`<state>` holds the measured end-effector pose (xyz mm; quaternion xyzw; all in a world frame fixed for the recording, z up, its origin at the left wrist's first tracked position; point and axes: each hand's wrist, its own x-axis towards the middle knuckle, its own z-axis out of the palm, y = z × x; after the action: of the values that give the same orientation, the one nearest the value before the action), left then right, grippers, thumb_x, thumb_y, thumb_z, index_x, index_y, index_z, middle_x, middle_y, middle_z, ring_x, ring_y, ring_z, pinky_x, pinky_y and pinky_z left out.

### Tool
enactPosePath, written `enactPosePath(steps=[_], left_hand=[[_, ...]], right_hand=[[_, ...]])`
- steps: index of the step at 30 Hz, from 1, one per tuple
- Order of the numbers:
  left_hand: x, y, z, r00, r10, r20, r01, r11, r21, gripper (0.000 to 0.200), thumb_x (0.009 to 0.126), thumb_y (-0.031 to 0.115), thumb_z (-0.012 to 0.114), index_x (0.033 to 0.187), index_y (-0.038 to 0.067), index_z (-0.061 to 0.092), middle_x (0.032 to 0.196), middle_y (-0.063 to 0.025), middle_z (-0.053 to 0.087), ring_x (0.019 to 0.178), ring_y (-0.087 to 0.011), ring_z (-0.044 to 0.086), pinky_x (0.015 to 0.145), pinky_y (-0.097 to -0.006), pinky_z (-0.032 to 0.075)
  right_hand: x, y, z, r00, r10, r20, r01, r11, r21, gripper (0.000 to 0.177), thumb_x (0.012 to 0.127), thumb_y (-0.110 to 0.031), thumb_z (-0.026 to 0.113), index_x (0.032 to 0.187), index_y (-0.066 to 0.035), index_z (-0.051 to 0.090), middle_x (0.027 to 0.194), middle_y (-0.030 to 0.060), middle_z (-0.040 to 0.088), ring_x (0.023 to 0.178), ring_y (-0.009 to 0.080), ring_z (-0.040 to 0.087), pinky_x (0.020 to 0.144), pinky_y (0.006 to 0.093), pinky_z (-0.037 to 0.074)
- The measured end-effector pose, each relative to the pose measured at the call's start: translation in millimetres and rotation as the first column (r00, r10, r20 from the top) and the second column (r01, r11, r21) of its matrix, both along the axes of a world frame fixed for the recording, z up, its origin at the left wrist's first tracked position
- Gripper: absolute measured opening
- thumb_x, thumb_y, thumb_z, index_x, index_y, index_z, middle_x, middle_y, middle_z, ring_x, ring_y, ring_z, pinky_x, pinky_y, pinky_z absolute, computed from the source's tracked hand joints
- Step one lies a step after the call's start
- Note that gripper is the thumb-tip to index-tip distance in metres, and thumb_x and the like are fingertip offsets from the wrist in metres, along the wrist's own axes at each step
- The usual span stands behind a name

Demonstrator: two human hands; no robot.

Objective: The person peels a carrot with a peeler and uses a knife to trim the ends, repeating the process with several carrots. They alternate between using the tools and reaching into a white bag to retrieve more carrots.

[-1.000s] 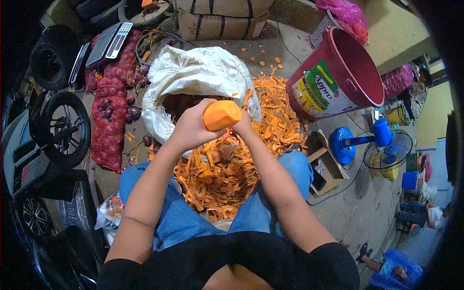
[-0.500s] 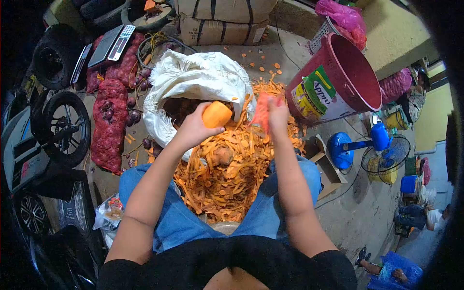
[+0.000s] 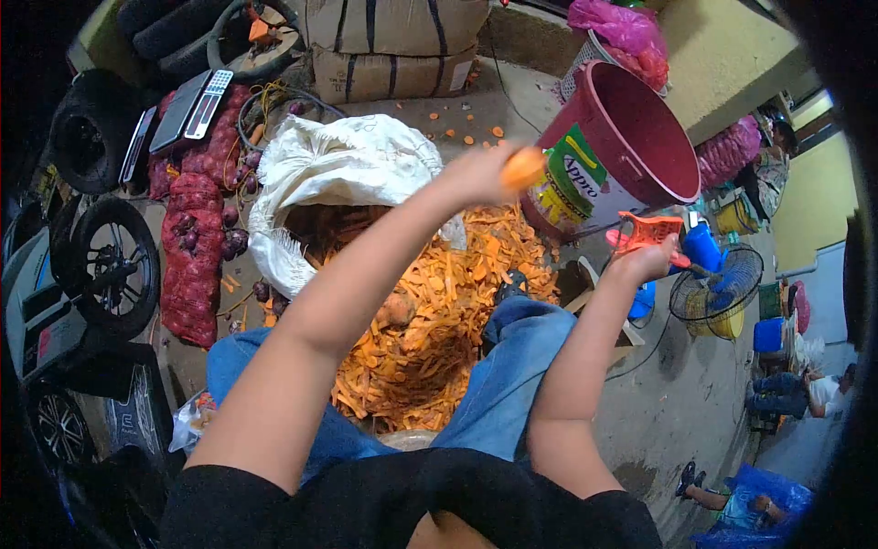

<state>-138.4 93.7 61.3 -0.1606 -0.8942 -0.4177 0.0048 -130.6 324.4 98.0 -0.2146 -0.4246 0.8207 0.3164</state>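
Observation:
A thick orange carrot (image 3: 524, 169) is gripped in my left hand (image 3: 477, 176), which reaches forward and right, close to the near side of the dark red bucket (image 3: 599, 105). Motion blurs that hand a little. Off to the right, my right hand (image 3: 651, 260) is closed on the handle of an orange-red plastic peeler (image 3: 647, 232), held below the bucket's rim. Between my legs lies a heap of carrot peelings and cut bits (image 3: 437, 325), with one rough brownish carrot (image 3: 393, 309) on top. Beyond it stands an open white sack (image 3: 361, 146), its inside dark.
Red net bags of onions (image 3: 190, 261) and a wheel (image 3: 117, 256) line the left. A scale (image 3: 194, 105) rests on one bag. Taped bales (image 3: 393, 69) stand at the back. On the right are a blue fan (image 3: 718, 288) and seated people farther off.
My left hand has swung forward and right with the carrot, toward the bucket. My right hand has moved away rightward with the peeler. The view has shifted slightly.

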Motion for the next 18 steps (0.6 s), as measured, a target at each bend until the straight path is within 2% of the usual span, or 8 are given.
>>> enactPosePath(steps=[3, 5, 7, 10, 12, 13, 16, 18], left_hand=[[-43, 51, 111, 0.794, 0.169, -0.584, -0.055, 0.977, 0.207, 0.07, 0.058, 0.034, 0.061, 0.119, 0.012, 0.034, 0.105, -0.0222, 0.044, 0.094, -0.0368, 0.047, 0.082, -0.038, 0.04], [-23, 57, 163, 0.869, 0.214, -0.446, -0.159, 0.975, 0.157, 0.063, 0.061, 0.037, 0.058, 0.116, 0.012, 0.039, 0.108, -0.0211, 0.043, 0.096, -0.0344, 0.047, 0.081, -0.0381, 0.04], [-20, 46, 158, 0.788, 0.21, -0.579, -0.123, 0.975, 0.186, 0.057, 0.063, 0.034, 0.057, 0.112, 0.008, 0.043, 0.104, -0.0199, 0.046, 0.096, -0.0323, 0.048, 0.082, -0.0361, 0.039], [-4, -1, 91, 0.747, 0.176, -0.641, -0.139, 0.984, 0.108, 0.052, 0.066, 0.034, 0.056, 0.105, 0.002, 0.048, 0.101, -0.0177, 0.048, 0.096, -0.0295, 0.047, 0.084, -0.0333, 0.037], [19, -47, 16, 0.934, 0.275, -0.229, -0.257, 0.961, 0.105, 0.046, 0.072, 0.03, 0.056, 0.108, 0.001, 0.045, 0.107, -0.0157, 0.047, 0.104, -0.0245, 0.043, 0.086, -0.0315, 0.035], [34, -71, -28, 0.906, 0.424, 0.005, -0.422, 0.9, 0.108, 0.048, 0.072, 0.029, 0.054, 0.108, 0.0, 0.044, 0.107, -0.0185, 0.046, 0.103, -0.0273, 0.043, 0.087, -0.0333, 0.033], [91, -123, -135, 0.708, 0.649, 0.278, -0.675, 0.738, -0.005, 0.039, 0.069, 0.022, 0.055, 0.099, -0.002, 0.048, 0.094, -0.0176, 0.053, 0.091, -0.0295, 0.05, 0.078, -0.0342, 0.039], [129, -153, -224, 0.647, 0.705, 0.289, -0.71, 0.696, -0.108, 0.033, 0.069, 0.018, 0.055, 0.095, -0.001, 0.051, 0.09, -0.0181, 0.054, 0.089, -0.0301, 0.05, 0.077, -0.0347, 0.039]], right_hand=[[-6, 11, -5, 0.972, -0.228, -0.061, 0.228, 0.974, 0.001, 0.031, 0.081, -0.02, 0.046, 0.095, 0.008, 0.046, 0.091, 0.0135, 0.052, 0.073, 0.0234, 0.055, 0.061, 0.0347, 0.047], [-5, 10, -4, 0.973, -0.225, -0.056, 0.227, 0.973, 0.034, 0.031, 0.081, -0.02, 0.047, 0.095, 0.008, 0.046, 0.09, 0.0132, 0.052, 0.073, 0.023, 0.055, 0.061, 0.0345, 0.047], [-4, 11, -5, 0.981, -0.179, -0.073, 0.183, 0.982, 0.055, 0.029, 0.08, -0.019, 0.048, 0.094, 0.007, 0.046, 0.088, 0.0129, 0.053, 0.072, 0.0221, 0.055, 0.06, 0.0339, 0.047], [-3, 14, -7, 0.996, -0.077, -0.042, 0.08, 0.993, 0.09, 0.027, 0.081, -0.02, 0.048, 0.093, 0.004, 0.047, 0.086, 0.0117, 0.053, 0.07, 0.0212, 0.055, 0.058, 0.0335, 0.047], [2, 14, -13, 0.999, 0.02, -0.039, -0.018, 0.998, 0.06, 0.025, 0.081, -0.019, 0.047, 0.092, 0.003, 0.047, 0.086, 0.0109, 0.053, 0.07, 0.0206, 0.055, 0.059, 0.0335, 0.047], [1, 11, -15, 0.992, 0.111, -0.054, -0.109, 0.994, 0.029, 0.024, 0.081, -0.019, 0.047, 0.092, 0.002, 0.047, 0.085, 0.0101, 0.052, 0.071, 0.02, 0.054, 0.06, 0.0335, 0.047], [-38, 34, -65, 0.963, 0.261, -0.069, -0.261, 0.965, 0.013, 0.022, 0.082, -0.018, 0.045, 0.093, 0.001, 0.047, 0.086, 0.0089, 0.052, 0.074, 0.0191, 0.053, 0.064, 0.0338, 0.046], [-34, 11, -54, 0.965, 0.259, -0.041, -0.259, 0.966, 0.02, 0.021, 0.083, -0.017, 0.044, 0.094, 0.0, 0.046, 0.089, 0.009, 0.052, 0.078, 0.019, 0.053, 0.067, 0.0342, 0.045]])
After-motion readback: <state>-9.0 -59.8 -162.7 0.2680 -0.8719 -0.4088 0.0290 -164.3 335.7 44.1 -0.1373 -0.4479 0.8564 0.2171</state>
